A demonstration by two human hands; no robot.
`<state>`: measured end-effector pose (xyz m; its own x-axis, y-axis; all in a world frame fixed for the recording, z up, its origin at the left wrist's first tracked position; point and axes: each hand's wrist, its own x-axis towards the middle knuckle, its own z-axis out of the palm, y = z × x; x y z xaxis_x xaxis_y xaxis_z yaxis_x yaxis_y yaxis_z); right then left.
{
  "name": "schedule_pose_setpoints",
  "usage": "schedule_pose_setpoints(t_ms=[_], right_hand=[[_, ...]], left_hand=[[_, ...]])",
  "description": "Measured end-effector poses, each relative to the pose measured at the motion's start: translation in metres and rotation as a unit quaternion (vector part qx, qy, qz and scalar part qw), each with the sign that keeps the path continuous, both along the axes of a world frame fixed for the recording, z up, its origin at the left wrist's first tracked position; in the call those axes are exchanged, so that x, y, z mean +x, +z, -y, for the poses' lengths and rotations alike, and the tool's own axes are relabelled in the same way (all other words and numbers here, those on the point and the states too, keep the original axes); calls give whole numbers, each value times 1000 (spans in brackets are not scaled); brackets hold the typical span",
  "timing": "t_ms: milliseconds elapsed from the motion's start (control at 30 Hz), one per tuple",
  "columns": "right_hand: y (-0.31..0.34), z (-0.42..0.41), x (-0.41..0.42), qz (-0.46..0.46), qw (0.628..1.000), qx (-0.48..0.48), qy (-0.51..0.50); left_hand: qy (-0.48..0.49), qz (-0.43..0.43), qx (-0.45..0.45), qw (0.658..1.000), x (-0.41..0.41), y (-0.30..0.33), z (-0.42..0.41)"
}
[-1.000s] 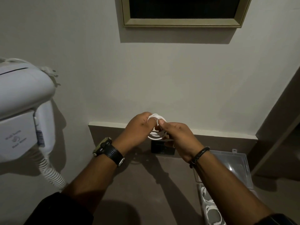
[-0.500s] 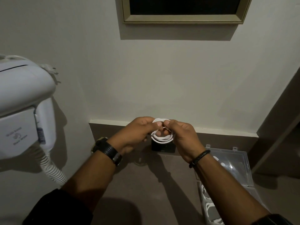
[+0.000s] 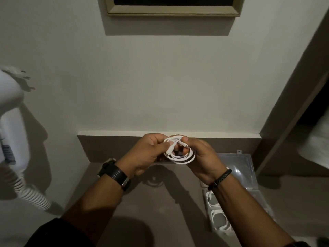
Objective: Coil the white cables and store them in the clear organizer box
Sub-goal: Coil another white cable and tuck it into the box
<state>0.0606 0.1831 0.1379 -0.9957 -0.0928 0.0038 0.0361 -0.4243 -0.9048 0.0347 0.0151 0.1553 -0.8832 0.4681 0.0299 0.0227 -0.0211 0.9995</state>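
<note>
A white cable (image 3: 183,159) is wound into a small coil and held up above the brown counter. My left hand (image 3: 147,154) pinches one plug end of it, and my right hand (image 3: 203,157) holds the coil's right side with the thumb on the other plug. The clear organizer box (image 3: 249,177) lies open on the counter at the right, under my right forearm. Coiled white cables (image 3: 219,221) lie in its near compartments.
A white wall-mounted hair dryer (image 3: 8,122) with a spiral cord (image 3: 30,195) hangs at the left. The brown counter (image 3: 160,211) runs to a low ledge (image 3: 110,145) at the wall. A framed panel (image 3: 172,8) hangs above. A dark post (image 3: 292,90) stands at the right.
Both hands have come down toward the counter with the coil. The coil has been turned flatter, and its plug ends now show between the thumbs.
</note>
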Motion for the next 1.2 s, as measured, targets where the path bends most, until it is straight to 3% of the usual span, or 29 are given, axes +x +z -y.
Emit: schedule_pose_setpoints(t_ms=[167,333,567,700,767,900,967,1100,1200], right_hand=[[-25,-47,24,27,999,-10,-25],[-52,-93,50,61,993,-39,-96],[-79,-154,74,48,984,-8,-174],[-91,-173,76,19,956,158,-245],[-99,-182,74,18,942,188,-279],[-111,-196,66,-39,887,320,-330],[-115,-204,61,-26,884,292,-364],[-128,-223,54,-19,909,314,-273],[-139,-236,55,8,914,278,-297]], left_hand=[[33,-46,-10,998,8,-23,-47],[-16,-141,-42,989,16,-51,-105],[-30,-61,-10,998,23,-84,-177],[-21,-10,-18,1000,20,-101,-201],[-9,2,-29,1000,18,-107,-208],[3,25,-50,998,17,-117,-223],[9,50,-67,996,17,-122,-228],[2,20,-107,994,11,-135,-239],[-6,36,-113,993,7,-146,-251]])
